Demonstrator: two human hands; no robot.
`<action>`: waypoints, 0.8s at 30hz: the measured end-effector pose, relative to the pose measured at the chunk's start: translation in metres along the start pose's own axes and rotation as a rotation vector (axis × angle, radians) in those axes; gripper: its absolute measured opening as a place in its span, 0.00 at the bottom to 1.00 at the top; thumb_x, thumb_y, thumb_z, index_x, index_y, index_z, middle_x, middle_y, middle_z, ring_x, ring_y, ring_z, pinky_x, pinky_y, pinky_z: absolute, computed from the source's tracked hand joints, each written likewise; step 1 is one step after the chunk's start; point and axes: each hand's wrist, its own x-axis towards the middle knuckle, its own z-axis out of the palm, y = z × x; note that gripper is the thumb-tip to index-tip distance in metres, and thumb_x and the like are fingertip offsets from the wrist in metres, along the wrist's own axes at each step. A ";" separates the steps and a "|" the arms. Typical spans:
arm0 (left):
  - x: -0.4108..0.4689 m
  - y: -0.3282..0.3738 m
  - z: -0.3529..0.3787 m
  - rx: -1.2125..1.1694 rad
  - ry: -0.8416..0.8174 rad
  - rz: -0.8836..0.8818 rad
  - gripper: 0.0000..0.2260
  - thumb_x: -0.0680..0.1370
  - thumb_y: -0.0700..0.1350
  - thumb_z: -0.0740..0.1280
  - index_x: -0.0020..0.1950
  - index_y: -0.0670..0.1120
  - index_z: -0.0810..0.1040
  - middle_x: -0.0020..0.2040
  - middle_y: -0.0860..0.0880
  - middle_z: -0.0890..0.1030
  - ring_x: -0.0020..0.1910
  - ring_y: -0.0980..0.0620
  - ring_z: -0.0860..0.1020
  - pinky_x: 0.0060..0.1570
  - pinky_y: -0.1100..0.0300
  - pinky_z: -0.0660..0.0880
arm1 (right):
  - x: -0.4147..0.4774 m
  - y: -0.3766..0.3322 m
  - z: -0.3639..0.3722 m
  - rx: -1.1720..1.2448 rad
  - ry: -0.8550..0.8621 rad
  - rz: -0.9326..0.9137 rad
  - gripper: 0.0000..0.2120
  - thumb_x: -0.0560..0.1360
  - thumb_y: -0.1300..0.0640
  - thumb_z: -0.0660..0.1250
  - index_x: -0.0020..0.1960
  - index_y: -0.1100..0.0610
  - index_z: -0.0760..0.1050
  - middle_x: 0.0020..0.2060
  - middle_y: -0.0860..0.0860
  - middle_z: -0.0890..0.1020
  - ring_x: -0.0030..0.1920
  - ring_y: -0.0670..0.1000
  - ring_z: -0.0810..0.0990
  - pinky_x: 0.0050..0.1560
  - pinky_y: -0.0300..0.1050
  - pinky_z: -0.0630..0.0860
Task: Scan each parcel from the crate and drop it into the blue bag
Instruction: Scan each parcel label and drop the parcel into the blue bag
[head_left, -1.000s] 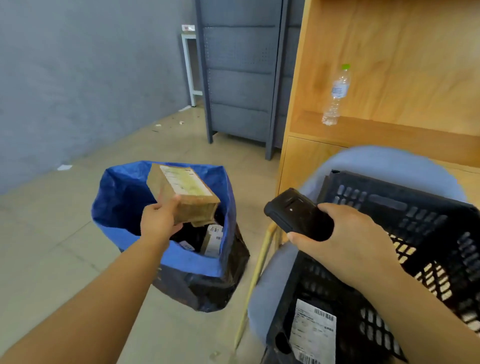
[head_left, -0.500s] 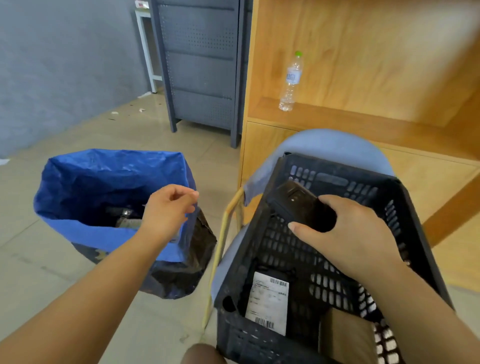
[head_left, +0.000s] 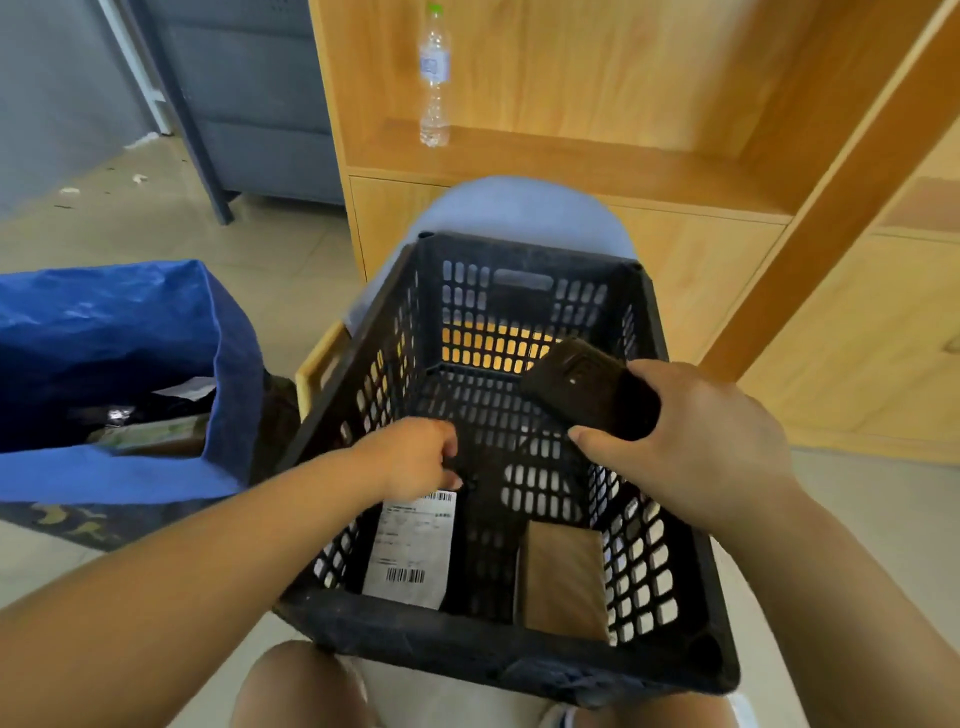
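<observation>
Wooden shelves (head_left: 571, 161) behind; we should lift the labelled parcel (head_left: 410, 551) barcode-up with our empty, loosely bent left hand (head_left: 410, 457); right hand (head_left: 691, 441) grips scanner (head_left: 576, 384).

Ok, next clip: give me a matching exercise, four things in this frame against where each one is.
Things:
1. scanner
2. water bottle
3. white-labelled parcel
4. blue bag

Places:
A. on the wooden shelf
B. inside the black crate
C. held in the right hand
D. on the floor, left of the black crate

Pairs: 1-C, 2-A, 3-B, 4-D.
</observation>
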 end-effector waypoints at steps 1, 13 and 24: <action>0.014 -0.001 0.009 0.136 -0.086 0.000 0.21 0.77 0.50 0.68 0.67 0.46 0.71 0.62 0.46 0.75 0.59 0.47 0.75 0.56 0.56 0.73 | 0.002 0.004 0.001 -0.020 -0.008 -0.007 0.26 0.66 0.30 0.65 0.57 0.45 0.73 0.43 0.43 0.74 0.42 0.48 0.72 0.38 0.43 0.70; 0.120 -0.031 0.072 0.546 -0.476 -0.122 0.49 0.73 0.49 0.73 0.78 0.39 0.39 0.78 0.40 0.55 0.74 0.41 0.62 0.69 0.55 0.66 | 0.051 0.025 0.019 -0.140 -0.126 -0.024 0.32 0.65 0.26 0.59 0.62 0.44 0.69 0.50 0.44 0.76 0.50 0.50 0.76 0.50 0.49 0.77; 0.132 -0.033 0.076 0.557 -0.457 -0.115 0.40 0.67 0.52 0.77 0.74 0.42 0.63 0.69 0.44 0.69 0.68 0.44 0.70 0.68 0.51 0.67 | 0.052 0.035 0.020 -0.128 -0.136 0.002 0.30 0.67 0.27 0.61 0.62 0.44 0.68 0.48 0.43 0.75 0.46 0.47 0.73 0.42 0.43 0.71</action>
